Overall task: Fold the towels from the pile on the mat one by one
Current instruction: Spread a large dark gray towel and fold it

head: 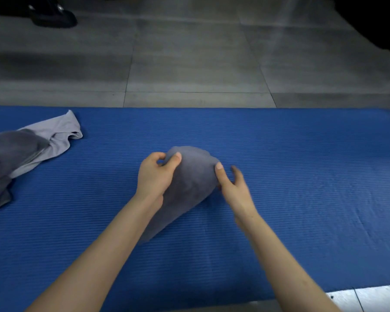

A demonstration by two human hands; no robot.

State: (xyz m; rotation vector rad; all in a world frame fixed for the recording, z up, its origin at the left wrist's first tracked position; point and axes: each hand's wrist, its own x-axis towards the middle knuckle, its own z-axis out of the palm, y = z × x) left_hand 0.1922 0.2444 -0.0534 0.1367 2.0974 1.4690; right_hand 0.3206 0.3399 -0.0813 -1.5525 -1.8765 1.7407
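A dark grey towel is bunched up in the middle of the blue mat, its lower end trailing toward me. My left hand pinches its upper left edge between thumb and fingers. My right hand is at the towel's right side, thumb pressed against the cloth, fingers blurred and spread beyond it. At the mat's left edge lies the pile: a dark grey towel on top of a light grey one, both crumpled.
Grey tiled floor stretches beyond the mat's far edge. A black shoe stands at the top left on the floor. A strip of pale floor shows at the bottom right corner.
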